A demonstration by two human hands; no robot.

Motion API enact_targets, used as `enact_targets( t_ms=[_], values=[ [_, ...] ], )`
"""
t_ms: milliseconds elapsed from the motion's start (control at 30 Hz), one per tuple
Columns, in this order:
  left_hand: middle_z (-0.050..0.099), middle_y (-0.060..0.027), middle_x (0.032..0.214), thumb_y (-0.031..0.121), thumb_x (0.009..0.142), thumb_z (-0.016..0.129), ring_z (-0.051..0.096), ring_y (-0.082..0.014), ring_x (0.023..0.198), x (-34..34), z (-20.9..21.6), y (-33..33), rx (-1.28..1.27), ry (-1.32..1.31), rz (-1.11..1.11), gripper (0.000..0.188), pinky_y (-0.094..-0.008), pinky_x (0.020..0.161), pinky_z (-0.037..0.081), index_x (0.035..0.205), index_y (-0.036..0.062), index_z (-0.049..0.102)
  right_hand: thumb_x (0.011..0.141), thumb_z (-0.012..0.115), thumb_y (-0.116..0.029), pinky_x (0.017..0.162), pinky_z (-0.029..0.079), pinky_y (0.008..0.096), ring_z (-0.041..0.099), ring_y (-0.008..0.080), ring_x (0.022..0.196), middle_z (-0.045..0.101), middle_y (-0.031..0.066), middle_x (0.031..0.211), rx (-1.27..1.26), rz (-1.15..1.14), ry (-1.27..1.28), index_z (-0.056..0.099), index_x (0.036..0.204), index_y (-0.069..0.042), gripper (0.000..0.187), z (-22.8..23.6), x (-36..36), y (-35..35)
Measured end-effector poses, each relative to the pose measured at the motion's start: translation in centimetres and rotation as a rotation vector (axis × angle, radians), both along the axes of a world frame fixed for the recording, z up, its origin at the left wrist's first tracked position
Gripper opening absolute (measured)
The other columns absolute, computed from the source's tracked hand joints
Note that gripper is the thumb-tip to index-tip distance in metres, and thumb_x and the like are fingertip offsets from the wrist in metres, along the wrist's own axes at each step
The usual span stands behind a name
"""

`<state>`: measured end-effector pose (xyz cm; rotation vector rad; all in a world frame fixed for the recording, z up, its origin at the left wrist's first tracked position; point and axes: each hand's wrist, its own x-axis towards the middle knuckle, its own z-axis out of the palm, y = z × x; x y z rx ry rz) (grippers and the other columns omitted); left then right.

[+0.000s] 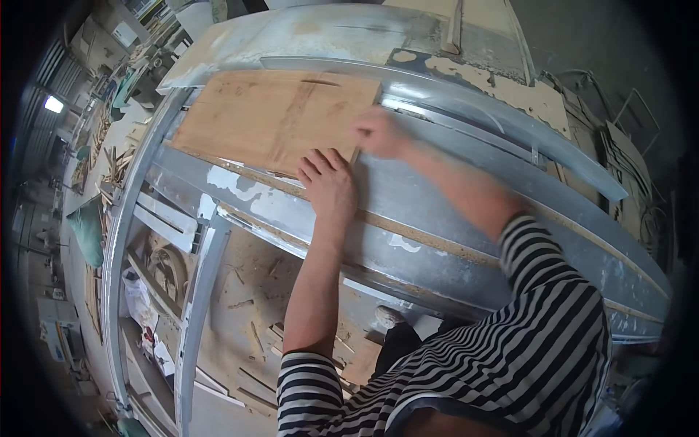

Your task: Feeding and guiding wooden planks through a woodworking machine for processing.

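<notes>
On the metal table (pixel 422 207), keep the board (pixel 240 116) flat; left hand (pixel 331 188) fingers rest extended on it. Right hand (pixel 380 133) blurred: grasp cannot be told.

The board (pixel 266 120) lies on the bench (pixel 451 175), scraps (pixel 362 360) seemingly below.

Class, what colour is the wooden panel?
The panel is light orange-brown, shown in the head view.

- The head view looks steeply down from just above the striped shirt (pixel 510 342).
- It faces across the metal bench (pixel 408 193), with the wooden board (pixel 247 116) at arm's reach, left of centre.
</notes>
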<state>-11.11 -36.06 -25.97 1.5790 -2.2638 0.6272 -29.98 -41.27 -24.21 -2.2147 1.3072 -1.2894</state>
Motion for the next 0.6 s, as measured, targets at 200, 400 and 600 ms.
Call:
enact_targets(
  t_ms=[200, 400, 600],
  values=[
    [0.053, -0.029, 0.125, 0.032, 0.093, 0.06, 0.05, -0.0478, 0.114, -0.4, 1.6, 0.3, 0.092, -0.037, 0.016, 0.046, -0.0577, 0.097, 0.041, 0.122, -0.0038, 0.052, 0.083, 0.073, -0.024, 0.102, 0.044, 0.0498, 0.05, 0.0287, 0.135, 0.052, 0.0135, 0.146, -0.278, -0.262, 1.089, 0.06, 0.138, -0.026, 0.057, 5.4, -11.4, -5.3],
    [0.05, -0.0274, 0.124, 0.036, 0.09, 0.067, 0.05, -0.0438, 0.108, -0.4, 1.8, 0.3, 0.095, -0.118, -0.003, 0.056, -0.0546, 0.091, 0.043, 0.126, -0.0027, 0.048, 0.081, 0.076, -0.03, 0.09, 0.055, 0.0467, 0.061, 0.0347, 0.118, 0.053, 0.0164, 0.135, 0.122, -0.07, 1.15, 0.054, 0.143, -0.039, 0.066, 5.5, -10.3, -10.3],
    [0.047, -0.0346, 0.117, 0.036, 0.089, 0.07, 0.047, -0.0476, 0.107, -3.6, 3.1, -1.1, 0.28, -0.06, 0.077, 0.063, -0.0573, 0.093, 0.037, 0.131, -0.002, 0.044, 0.08, 0.077, -0.024, 0.077, 0.059, 0.0435, 0.069, 0.0336, 0.099, 0.059, 0.0129, 0.118, 0.113, -0.027, 1.104, 0.06, 0.135, -0.035, 0.058, 4.8, -9.2, -12.1]
  ],
)
